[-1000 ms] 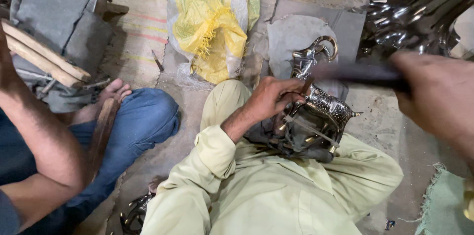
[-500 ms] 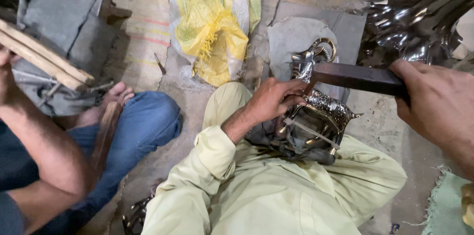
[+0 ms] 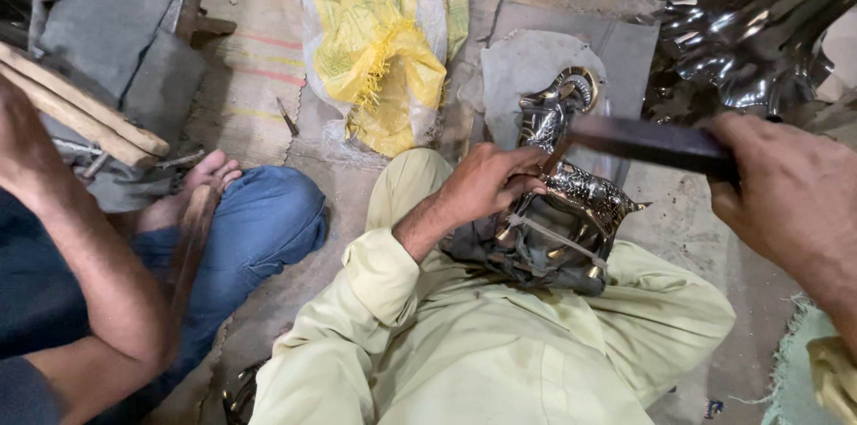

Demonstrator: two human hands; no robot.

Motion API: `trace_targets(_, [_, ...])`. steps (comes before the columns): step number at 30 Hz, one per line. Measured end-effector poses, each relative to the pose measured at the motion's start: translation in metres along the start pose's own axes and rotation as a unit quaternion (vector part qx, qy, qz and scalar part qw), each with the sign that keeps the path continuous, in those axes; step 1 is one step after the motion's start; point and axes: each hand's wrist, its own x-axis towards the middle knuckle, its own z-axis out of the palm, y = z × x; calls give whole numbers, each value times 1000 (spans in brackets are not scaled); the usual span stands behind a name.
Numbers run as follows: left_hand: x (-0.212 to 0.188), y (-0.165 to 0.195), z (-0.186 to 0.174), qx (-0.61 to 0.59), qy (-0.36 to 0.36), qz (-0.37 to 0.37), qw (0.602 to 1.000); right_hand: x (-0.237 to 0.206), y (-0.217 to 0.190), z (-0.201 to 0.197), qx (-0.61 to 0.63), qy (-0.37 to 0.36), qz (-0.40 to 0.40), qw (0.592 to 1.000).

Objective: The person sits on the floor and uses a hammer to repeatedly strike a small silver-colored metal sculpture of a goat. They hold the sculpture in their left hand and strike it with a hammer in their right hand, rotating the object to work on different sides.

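My left hand (image 3: pixel 486 184) is curled, fingertips pinching a thin chisel-like tool (image 3: pixel 555 157) against a shiny embossed metal animal figure (image 3: pixel 571 197) resting on my lap. My right hand (image 3: pixel 790 202), right of the figure, is clenched around a dark hammer handle (image 3: pixel 647 144) raised above it. A yellow sack (image 3: pixel 384 45) lies beyond the figure.

Dusty concrete floor (image 3: pixel 705 211), striped mat (image 3: pixel 254 77), yellow sack (image 3: pixel 384 50), grey sheet (image 3: pixel 536 68) lying on it
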Motion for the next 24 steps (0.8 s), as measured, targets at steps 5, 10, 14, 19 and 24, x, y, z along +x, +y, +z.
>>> trace_targets(5, [-4,0,0,-3,-8,44,999,-3,0,4,-11,21,-24,999])
trace_targets(10, [-7,-2,0,-32,-4,50,998,-2,-4,7,-13,-85,76,993])
trace_targets(14, [-5,0,0,9,-16,23,1000,-3,-5,5,-20,-15,11,1000])
trace_targets(19, [-8,2,-2,-8,7,47,999,-5,-5,9,-51,9,-54,997])
trace_targets(24, [-10,-1,-1,-33,-6,58,998,-6,-4,13,-10,-27,2,1000])
